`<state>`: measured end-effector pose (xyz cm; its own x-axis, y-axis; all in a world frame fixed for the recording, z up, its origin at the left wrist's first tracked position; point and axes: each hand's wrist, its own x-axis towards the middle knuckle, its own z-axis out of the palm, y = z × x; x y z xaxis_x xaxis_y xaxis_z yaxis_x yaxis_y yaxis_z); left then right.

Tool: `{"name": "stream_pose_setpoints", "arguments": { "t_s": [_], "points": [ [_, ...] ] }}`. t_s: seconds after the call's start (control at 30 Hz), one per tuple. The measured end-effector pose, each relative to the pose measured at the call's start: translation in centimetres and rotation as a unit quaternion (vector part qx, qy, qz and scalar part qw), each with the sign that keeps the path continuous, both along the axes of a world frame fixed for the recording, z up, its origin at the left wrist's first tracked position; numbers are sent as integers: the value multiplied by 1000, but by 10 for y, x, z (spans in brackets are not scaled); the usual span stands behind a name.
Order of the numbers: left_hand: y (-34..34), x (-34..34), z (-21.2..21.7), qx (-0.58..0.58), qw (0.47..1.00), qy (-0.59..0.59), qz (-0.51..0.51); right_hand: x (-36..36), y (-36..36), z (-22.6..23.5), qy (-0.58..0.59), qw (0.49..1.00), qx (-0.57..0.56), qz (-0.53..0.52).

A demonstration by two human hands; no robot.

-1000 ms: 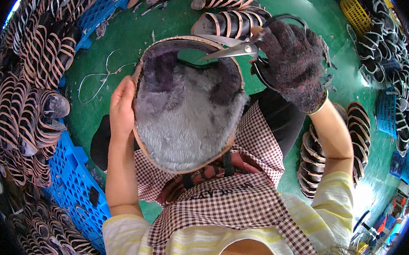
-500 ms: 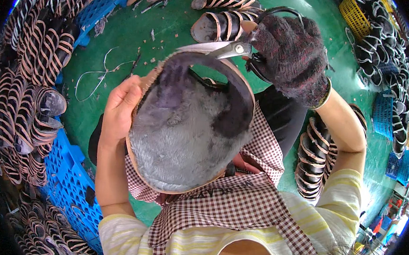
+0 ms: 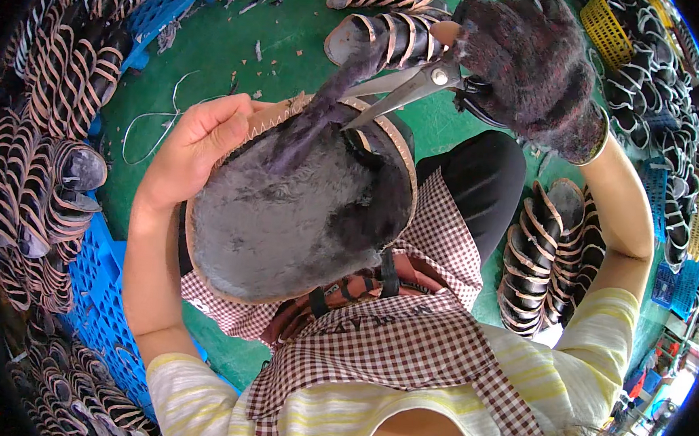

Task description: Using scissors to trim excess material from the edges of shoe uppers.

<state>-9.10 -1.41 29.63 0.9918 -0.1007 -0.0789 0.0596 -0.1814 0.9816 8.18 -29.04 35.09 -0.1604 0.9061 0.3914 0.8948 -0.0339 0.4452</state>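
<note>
Grey-lined, the piece (image 3: 276, 221) is held over the lap (image 3: 456, 225), its far-left rim (image 3: 267, 123) pinched by the left hand (image 3: 198, 143), seemingly for steadiness; parted scissors (image 3: 437, 77) are gripped at the far rim in the curled fingers of the right hand (image 3: 530, 65).

The right hand (image 3: 530, 73) wears a dark, fuzzy knit glove flecked with dull red, its cuff (image 3: 600, 145) edged in a thin pale band; the left hand (image 3: 200, 147) is ungloved; the pale shirt (image 3: 521, 376) has short sleeves (image 3: 190, 405), a scooped neckline and yellow stripes; over it hangs a brown-and-white checked apron (image 3: 381, 346) with dark lettering (image 3: 375, 315); the trousers (image 3: 486, 175) are black.
</note>
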Motion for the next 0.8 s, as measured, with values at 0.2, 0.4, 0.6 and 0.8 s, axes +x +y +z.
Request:
{"name": "stream_pose_setpoints", "arguments": {
  "t_s": [0.2, 0.4, 0.6, 0.8],
  "points": [
    [5, 4, -2, 10, 1000, 3, 0, 4, 1, -17, 79, 996, 41, 25],
    [1, 18, 1, 40, 996, 7, -85, 45, 67, -44, -188, 887, 327, 266],
    [-5, 22, -4, -40, 996, 32, -71, 24, 57, -32, -62, 950, 229, 205],
    [-1, 40, -6, -1, 986, 73, -147, -16, 41, 0, 26, 992, 84, 93]
  ]
}}
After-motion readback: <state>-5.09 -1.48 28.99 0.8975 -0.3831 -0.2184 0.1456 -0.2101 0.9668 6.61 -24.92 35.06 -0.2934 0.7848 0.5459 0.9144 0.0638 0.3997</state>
